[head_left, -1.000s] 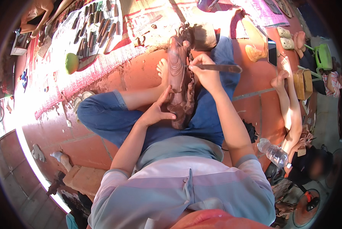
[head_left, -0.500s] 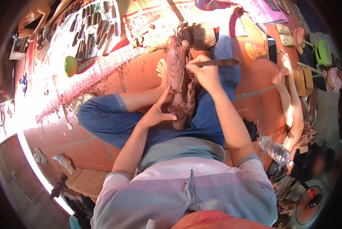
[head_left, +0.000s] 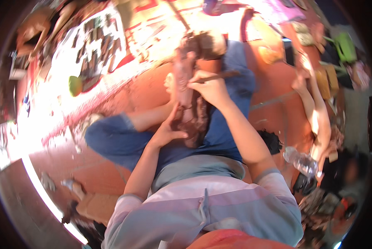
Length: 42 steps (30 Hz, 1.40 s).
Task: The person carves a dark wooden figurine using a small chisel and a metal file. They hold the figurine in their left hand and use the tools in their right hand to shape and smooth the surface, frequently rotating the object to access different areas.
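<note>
A reddish-brown carved wooden figure (head_left: 194, 120) lies lengthwise between my bent legs, its top pointing away from me. Around its lower end my left hand (head_left: 167, 132) is closed, thumb on the near side and fingers along its left edge. My right hand (head_left: 212, 89) pinches a slim carving tool (head_left: 227, 75) at the figure's middle, the brown handle sticking out to the right. The tool's tip is too blurred to make out. Beyond the figure's right side, near its top, stands a wooden block (head_left: 213, 45).
Several carving tools (head_left: 98, 46) lie on a white cloth at the far left, near a green fruit (head_left: 75, 85). A clear plastic bottle (head_left: 301, 160) lies on the right, beside another person's leg (head_left: 318, 118). A tan wooden board (head_left: 96, 207) is at the lower left.
My right hand has shifted left, from the figure's right edge onto its middle. The figure sits slightly lower in view, my left hand still on it. The whole view is blurred by movement.
</note>
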Motion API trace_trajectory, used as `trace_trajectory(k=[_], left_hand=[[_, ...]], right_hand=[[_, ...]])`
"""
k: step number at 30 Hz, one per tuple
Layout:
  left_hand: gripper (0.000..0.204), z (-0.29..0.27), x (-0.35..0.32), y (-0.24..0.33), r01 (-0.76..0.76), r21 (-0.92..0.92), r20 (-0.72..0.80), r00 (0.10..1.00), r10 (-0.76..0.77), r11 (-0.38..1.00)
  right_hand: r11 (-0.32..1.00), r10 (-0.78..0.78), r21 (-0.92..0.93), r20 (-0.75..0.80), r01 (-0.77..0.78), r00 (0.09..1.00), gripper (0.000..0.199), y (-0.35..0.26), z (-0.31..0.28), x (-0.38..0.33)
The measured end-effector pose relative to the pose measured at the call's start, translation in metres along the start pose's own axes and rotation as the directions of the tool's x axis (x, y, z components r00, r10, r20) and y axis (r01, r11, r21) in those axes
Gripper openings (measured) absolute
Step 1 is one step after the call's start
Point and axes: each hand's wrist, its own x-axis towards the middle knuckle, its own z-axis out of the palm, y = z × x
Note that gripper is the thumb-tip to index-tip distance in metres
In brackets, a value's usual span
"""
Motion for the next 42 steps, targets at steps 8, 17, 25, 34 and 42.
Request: trace_trajectory(k=[8, 17, 25, 34, 42], left_hand=[[0.118, 0.013, 0.002, 0.004, -0.035, -0.18, -0.012, 0.999, 0.033, 0.983], [0.121, 0.019, -0.005, 0.005, -0.01, -0.134, -0.037, 0.999, 0.005, 0.991], [0.117, 0.017, -0.006, 0.006, -0.033, -0.207, -0.03, 0.999, 0.027, 0.978], [0.119, 0.021, -0.007, 0.013, -0.039, -0.247, -0.023, 0.999, 0.034, 0.968], [0.114, 0.005, -0.005, -0.01, -0.02, -0.221, -0.026, 1.0, 0.015, 0.975]], right_hand=[[0.991, -0.111, 0.067, -0.045, 0.114, 0.993, 0.011, 0.003, 0.009, 0.006], [0.99, -0.14, -0.008, -0.074, 0.14, 0.987, 0.012, 0.019, 0.015, -0.002], [0.994, -0.043, 0.093, -0.095, 0.052, 0.995, 0.012, 0.017, 0.015, 0.001], [0.992, -0.092, 0.083, -0.075, 0.099, 0.993, 0.009, 0.019, 0.018, -0.003], [0.991, -0.135, 0.007, -0.01, 0.135, 0.991, 0.012, 0.015, 0.012, 0.002]])
